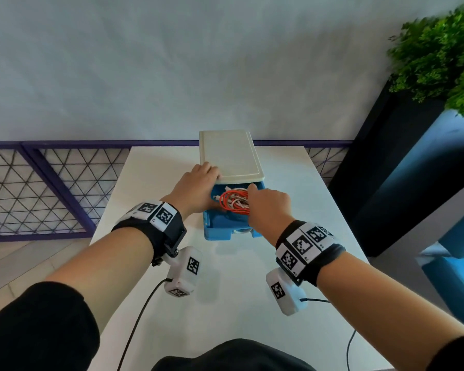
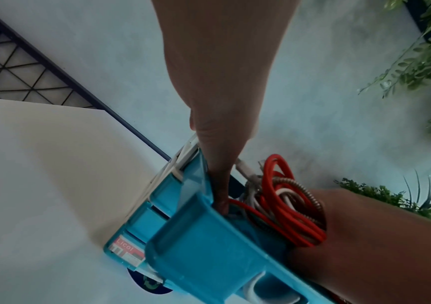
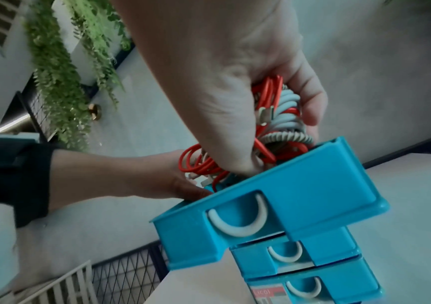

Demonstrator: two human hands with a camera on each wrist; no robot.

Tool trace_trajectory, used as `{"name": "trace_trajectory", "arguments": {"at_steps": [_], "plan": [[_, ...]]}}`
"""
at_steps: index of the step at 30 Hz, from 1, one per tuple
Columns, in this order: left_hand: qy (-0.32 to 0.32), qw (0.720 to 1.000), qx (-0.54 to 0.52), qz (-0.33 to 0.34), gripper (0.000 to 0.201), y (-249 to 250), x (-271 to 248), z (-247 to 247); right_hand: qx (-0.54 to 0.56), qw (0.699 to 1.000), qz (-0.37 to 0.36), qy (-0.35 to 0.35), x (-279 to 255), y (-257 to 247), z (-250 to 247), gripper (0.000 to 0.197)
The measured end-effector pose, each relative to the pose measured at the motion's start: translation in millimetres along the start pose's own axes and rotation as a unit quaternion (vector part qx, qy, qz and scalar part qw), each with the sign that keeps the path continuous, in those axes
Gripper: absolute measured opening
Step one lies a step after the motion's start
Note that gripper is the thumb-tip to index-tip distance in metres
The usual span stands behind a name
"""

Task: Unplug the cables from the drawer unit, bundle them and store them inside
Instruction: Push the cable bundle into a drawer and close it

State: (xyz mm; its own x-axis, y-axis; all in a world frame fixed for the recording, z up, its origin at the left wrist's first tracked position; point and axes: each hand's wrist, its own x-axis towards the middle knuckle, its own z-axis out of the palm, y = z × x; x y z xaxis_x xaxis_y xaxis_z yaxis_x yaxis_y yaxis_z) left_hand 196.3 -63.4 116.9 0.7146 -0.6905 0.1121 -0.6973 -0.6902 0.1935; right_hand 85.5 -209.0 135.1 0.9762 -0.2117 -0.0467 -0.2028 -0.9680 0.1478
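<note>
Gripping the cable bundle of red, white and braided leads with curled fingers, right hand hides its near half over the open top drawer. Left hand on the drawer unit, thumb over the drawer's left wall; finger curl cannot be told. Unit's long axis runs away from the body on the white table; pulled drawer faces the wearer.

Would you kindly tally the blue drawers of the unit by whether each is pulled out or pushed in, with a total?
Pulled out: 1, the top drawer, with the cable bundle held over it by the right hand while the left hand steadies the drawer unit.
Pushed in: 2, the middle drawer and the bottom drawer.
Total: 3 drawers.
</note>
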Motion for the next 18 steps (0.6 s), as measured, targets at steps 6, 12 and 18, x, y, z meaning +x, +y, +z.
{"name": "trace_trajectory", "arguments": {"at_steps": [6,12,18], "plan": [[0.005,0.999,-0.03,-0.013,0.048,2.3,-3.7,0.8,-0.05,0.998,0.021,-0.042,20.7,-20.5,5.6,0.038],[-0.061,0.99,-0.125,-0.022,0.042,-4.3,-4.1,-12.1,-0.097,0.992,0.047,-0.066,32.7,-36.3,5.3,0.047],[-0.107,0.986,-0.125,-0.013,0.023,-1.4,-5.2,-22.1,-0.103,0.989,0.055,-0.095,38.4,-42.1,3.7,0.057]]}}
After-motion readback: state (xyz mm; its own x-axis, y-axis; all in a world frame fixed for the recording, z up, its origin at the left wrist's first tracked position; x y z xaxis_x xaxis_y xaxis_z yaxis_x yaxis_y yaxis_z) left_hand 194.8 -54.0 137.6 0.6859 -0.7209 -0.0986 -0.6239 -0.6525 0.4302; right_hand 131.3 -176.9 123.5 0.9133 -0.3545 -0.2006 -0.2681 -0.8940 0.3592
